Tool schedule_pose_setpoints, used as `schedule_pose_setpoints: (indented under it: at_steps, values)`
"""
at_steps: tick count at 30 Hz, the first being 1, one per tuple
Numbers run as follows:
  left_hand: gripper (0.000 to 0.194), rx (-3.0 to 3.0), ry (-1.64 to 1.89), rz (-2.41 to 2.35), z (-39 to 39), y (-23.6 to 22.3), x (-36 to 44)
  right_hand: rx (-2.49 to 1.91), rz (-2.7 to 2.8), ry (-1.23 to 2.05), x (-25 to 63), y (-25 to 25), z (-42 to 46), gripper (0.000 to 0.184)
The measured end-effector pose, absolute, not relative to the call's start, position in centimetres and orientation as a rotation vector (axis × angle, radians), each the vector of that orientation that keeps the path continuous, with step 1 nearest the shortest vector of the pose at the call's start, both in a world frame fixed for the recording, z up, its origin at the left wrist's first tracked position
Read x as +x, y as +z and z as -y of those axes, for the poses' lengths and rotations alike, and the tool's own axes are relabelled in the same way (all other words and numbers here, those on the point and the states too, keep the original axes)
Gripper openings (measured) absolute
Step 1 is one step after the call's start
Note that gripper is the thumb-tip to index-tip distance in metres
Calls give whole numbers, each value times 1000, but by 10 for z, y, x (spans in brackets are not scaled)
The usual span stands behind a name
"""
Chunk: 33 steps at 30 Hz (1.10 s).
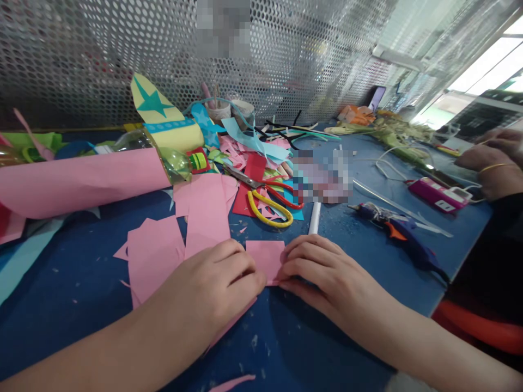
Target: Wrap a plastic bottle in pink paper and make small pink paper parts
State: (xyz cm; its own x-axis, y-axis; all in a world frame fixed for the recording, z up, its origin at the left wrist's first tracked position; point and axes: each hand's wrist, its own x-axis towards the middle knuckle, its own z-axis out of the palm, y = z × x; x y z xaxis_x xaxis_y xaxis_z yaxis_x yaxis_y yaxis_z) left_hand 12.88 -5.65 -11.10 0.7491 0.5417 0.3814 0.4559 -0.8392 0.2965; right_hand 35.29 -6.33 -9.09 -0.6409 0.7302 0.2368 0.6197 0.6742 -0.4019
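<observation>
Mesh (143, 43) is filling the top of the frame, and below it a blue table (322, 343) is stretching across the middle and bottom. Clear bottle (176, 165), at left, is lying on its side inside a pink paper sleeve (85, 179); the paper is hiding whatever it may be holding. Pink sheets (208, 218) are overlapping left of centre. Left hand (223, 286) and right hand (316, 269), at lower centre, are each keeping a narrow grip on opposite sides of a pink paper piece (265, 260), which is lying between them. Glue gun (402, 237) is resting at right, and red-and-yellow scissors (269, 202) are lying just above the pink piece. Two pale cups are standing at upper centre: the left cup (219, 113) is holding upright sticks (206, 90), while the contents of the right cup (243, 113) are too small to tell. Green cap (198, 161) is closing the bottle's neck.
</observation>
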Motion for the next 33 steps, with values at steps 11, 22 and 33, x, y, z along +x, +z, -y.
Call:
schedule_pose_setpoints:
  at_steps: [11, 22, 33]
  values:
    - [34, 2690, 568, -873, 55, -97, 136, -1105, 2498, 554, 357, -83, 63, 15]
    - [32, 2969, 519, -799, 60, -97, 133, -1078, 2487, 614, 358, -91, 65, 9]
    - [32, 2940, 673, -792, 59, -110, 131, -1141, 2520, 507, 351, -90, 64, 17]
